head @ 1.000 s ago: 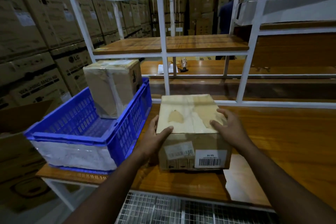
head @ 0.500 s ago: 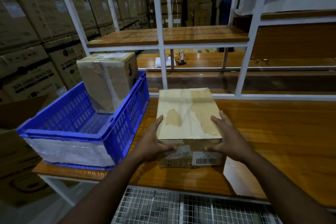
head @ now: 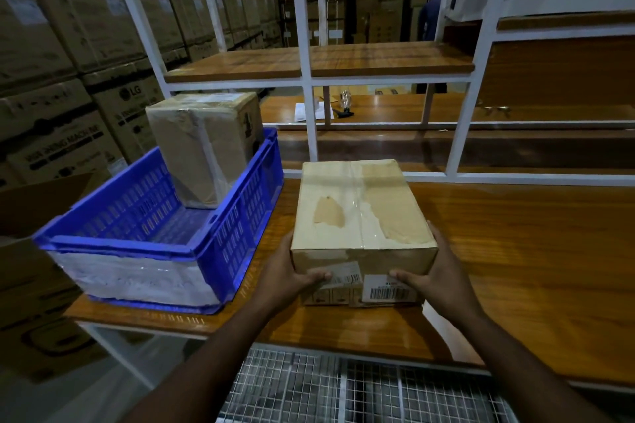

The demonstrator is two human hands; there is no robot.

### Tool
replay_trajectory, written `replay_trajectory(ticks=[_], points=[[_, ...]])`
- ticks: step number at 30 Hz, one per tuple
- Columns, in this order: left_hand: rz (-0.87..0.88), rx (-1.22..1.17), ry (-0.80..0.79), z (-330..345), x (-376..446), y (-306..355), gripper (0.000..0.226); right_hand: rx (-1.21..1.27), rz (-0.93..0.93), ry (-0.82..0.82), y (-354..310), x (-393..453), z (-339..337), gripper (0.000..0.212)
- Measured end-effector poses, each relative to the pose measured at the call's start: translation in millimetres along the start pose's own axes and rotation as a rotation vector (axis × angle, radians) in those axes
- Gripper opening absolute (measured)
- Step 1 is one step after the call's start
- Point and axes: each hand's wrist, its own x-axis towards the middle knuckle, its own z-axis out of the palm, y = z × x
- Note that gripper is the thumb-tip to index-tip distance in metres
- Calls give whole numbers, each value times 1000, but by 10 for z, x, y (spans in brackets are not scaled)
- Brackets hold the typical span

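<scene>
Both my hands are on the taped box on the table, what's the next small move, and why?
Probably lift the box up a little: the left hand and right hand grip its near corners, thumbs on the front face, and it seems to rest on the table beside the blue crate.

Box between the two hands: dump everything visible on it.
The cardboard box is a low, rectangular brown carton. Its flaps are shut and sealed with clear tape along the top seam, and patches of its top skin are torn away. The near face carries a white barcode label and a smaller sticker. It sits level on the wooden table, right of the blue crate and apart from it. The left hand and right hand grip its near corners, thumbs on the front face.
</scene>
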Motion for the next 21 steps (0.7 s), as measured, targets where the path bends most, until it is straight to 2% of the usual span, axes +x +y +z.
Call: replay_trajectory(ticks=[2, 8, 10, 13, 15, 16, 18, 21], points=[[24, 17, 53, -42, 19, 144, 92, -23, -20, 35, -164, 62, -40, 123], [186, 30, 266, -296, 148, 753, 97, -65, -190, 233, -823, 388, -274, 106], [234, -1, 296, -397, 190, 945, 100, -49, -262, 269, -1075, 489, -381, 92], [327, -32, 320, -520, 216, 1194, 94, -159, -366, 296, -1390, 627, -515, 60], [389, 25, 328, -569, 220, 1311, 90, -213, -428, 249, -1530, 686, -575, 41], [405, 81, 313, -579, 217, 1345, 90, -213, -447, 197, -1570, 695, -592, 42], [412, 192, 256, -574, 199, 1367, 87, -221, -453, 96, -1575, 690, -612, 56], [406, 300, 251, -531, 186, 1347, 82, -258, -428, 53, -1475, 656, -604, 74]])
